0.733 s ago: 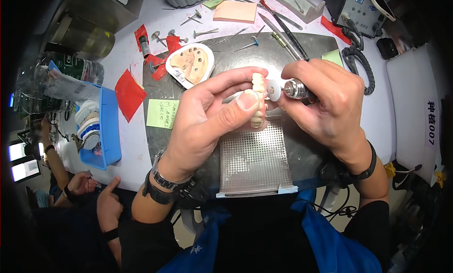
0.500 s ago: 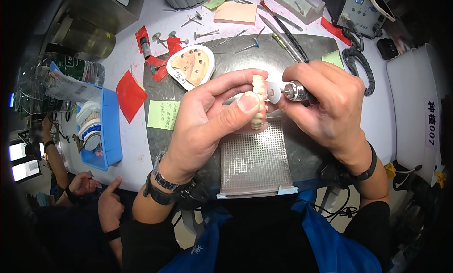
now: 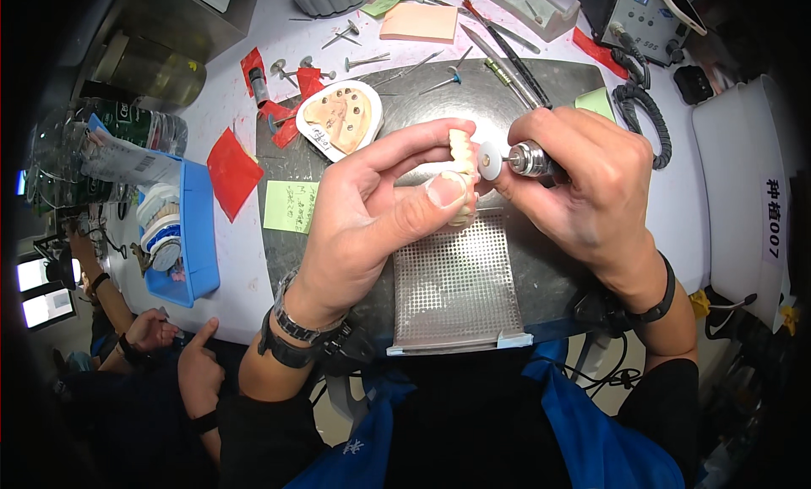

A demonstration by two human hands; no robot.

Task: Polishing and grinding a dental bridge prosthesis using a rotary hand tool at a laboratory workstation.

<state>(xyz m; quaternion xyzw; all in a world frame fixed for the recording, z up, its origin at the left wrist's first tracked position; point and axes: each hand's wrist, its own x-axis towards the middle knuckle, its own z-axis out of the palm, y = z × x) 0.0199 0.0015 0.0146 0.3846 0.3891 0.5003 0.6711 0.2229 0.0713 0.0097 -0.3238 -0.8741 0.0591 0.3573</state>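
My left hand [image 3: 384, 202] pinches a dental bridge [image 3: 461, 151], a curved row of tooth-coloured crowns with some pink at its edge. The thumb covers its middle. In my right hand [image 3: 583, 168] is a dental handpiece [image 3: 530, 160], gripped like a pen, with a pale round disc [image 3: 490, 161] on its tip. The disc's flat face stands close beside the bridge; whether they touch I cannot tell. Beyond my left hand lies a plaster dental model [image 3: 340, 121] with several dark holes. Below both hands is a perforated metal grille [image 3: 454, 282].
A blue bin [image 3: 196, 231] with dental models stands at left, near a red sheet [image 3: 234, 174] and a green note [image 3: 287, 207]. Loose burs and discs, an orange notepad [image 3: 419, 22] and long tools [image 3: 507, 54] lie behind. The control box [image 3: 646, 24] has a coiled cord [image 3: 659, 125]. Another person's hands [image 3: 198, 371] are at lower left.
The bridge has tilted and turned slightly in my left hand, its lower end now more hidden behind the thumb. My right hand with the handpiece has barely shifted.
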